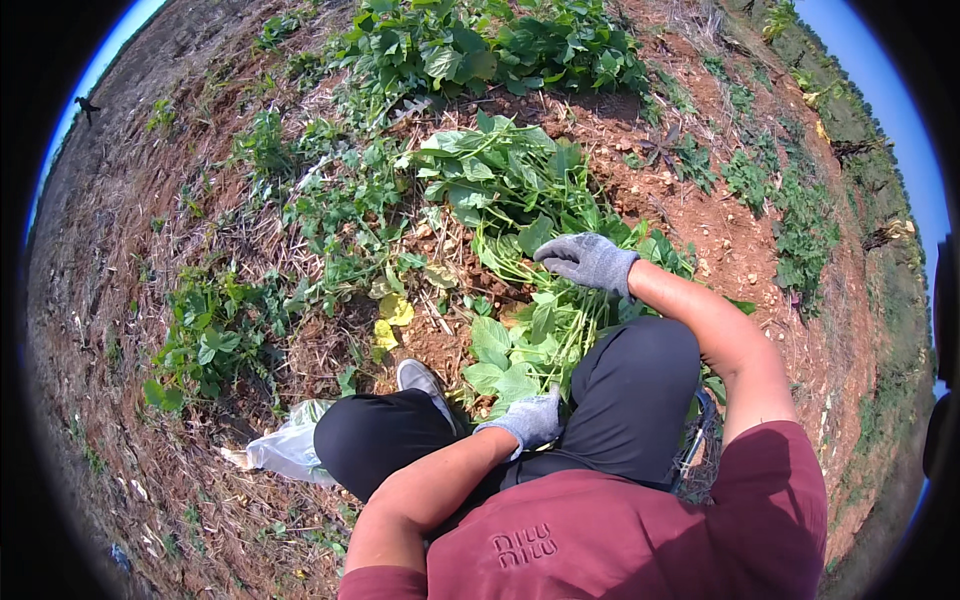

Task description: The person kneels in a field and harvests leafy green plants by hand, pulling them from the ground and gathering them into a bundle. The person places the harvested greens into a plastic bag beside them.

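Note:
Grey knit gloves cover both my hands. My right hand [589, 262] rests on or just above a heap of leafy green plants [517, 176], its fingers pointing left; whether it grips any stems cannot be told. Between my knees, my left hand [531, 421] is closed around the lower part of a bundle of green stems and leaves [525, 364], thumb upward. The bundle lies against the inside of my right thigh, its stems running up toward my right hand.
Standing leafy plants [487, 52] grow ahead on reddish soil. A clear plastic bag [292, 446] lies beside my left knee. Weeds [217, 330] and dry straw cover the left ground. Part of a metal frame [697, 435] shows by my right thigh. A distant person [87, 109] stands far left.

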Motion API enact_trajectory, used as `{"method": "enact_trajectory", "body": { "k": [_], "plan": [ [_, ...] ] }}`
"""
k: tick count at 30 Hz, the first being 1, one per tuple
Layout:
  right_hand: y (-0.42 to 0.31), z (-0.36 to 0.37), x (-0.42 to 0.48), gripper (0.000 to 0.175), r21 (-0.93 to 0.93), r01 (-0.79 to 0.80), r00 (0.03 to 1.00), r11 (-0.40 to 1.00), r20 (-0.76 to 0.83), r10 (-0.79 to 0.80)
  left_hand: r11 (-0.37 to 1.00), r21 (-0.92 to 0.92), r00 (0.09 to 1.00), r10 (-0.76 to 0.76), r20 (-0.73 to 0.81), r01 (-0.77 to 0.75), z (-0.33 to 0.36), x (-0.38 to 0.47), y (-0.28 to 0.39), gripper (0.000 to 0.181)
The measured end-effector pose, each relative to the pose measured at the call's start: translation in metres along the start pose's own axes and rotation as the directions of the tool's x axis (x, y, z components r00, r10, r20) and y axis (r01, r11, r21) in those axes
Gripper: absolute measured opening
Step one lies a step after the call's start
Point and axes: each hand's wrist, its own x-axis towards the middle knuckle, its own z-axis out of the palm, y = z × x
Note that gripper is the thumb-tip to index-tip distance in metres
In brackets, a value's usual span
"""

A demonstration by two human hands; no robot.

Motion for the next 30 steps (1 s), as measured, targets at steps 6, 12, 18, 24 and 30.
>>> {"method": "enact_trajectory", "body": {
  "k": [6,12,18,24,30],
  "plan": [
    [0.003,0.015,0.097,0.037,-0.18,-0.154,0.927,0.972,0.314,0.205,1.0,-0.002,1.0,0.026,0.012,-0.026,0.0,0.007,0.006,0.063],
    [0.01,0.099,0.101,0.069,-0.332,-0.508,0.764,0.795,0.253,0.594,0.998,0.029,0.998,0.062,-0.009,-0.061,0.003,0.012,0.009,0.056],
    [0.013,0.075,0.089,0.047,-0.262,-0.205,0.929,0.943,0.252,0.272,0.986,0.168,0.999,0.008,-0.046,0.0,0.018,0.021,0.006,0.062],
    [0.007,-0.016,0.025,0.031,0.554,-0.377,0.926,0.742,0.231,0.298,0.942,0.324,0.977,-0.02,-0.211,0.089,0.016,0.029,-0.01,0.035],
    [0.014,-0.016,-0.033,0.026,0.939,-0.084,0.852,0.335,-0.107,0.512,0.862,0.505,0.994,0.012,-0.11,0.046,-0.022,-0.005,0.023,0.046]
  ]
}}
